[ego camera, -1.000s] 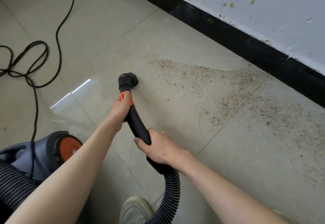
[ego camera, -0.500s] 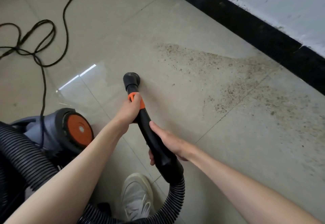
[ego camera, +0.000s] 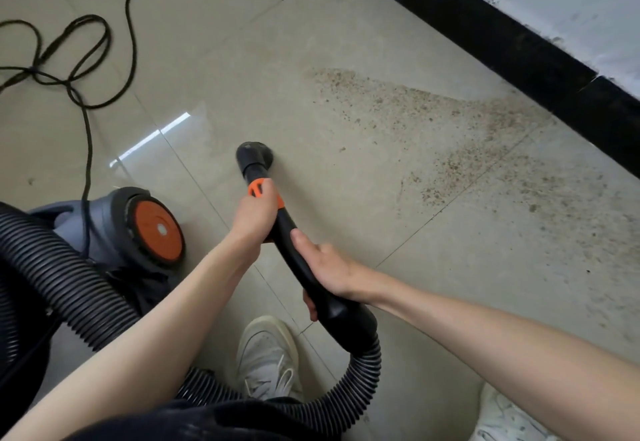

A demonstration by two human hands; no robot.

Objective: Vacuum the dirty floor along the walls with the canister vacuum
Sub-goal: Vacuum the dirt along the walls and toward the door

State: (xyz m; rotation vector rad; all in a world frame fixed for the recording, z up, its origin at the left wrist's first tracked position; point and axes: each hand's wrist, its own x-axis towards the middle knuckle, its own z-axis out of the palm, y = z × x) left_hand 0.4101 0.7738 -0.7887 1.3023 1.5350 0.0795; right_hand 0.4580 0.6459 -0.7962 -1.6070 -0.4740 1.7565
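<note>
- left hand point(ego camera: 257, 213) grips black plastic vacuum wand point(ego camera: 301, 264) at orange collar
- right hand point(ego camera: 323, 269) wraps wand lower, fingertips hidden
- round black nozzle point(ego camera: 254, 154) mouth hidden against beige tile floor point(ego camera: 242, 59)
- grey canister vacuum with orange wheel point(ego camera: 138, 229) cut off left

Soft, even daylight fills the view, bright without harshness. A white glare streak point(ego camera: 152, 137) shines on the glossy floor point(ego camera: 277, 42) left of centre. Shadows are faint and diffuse. The wide lens bends the baseboard point(ego camera: 502, 35) and stretches the forearms at the lower edge. Focus is fairly sharp, slightly soft at the corners.
</note>
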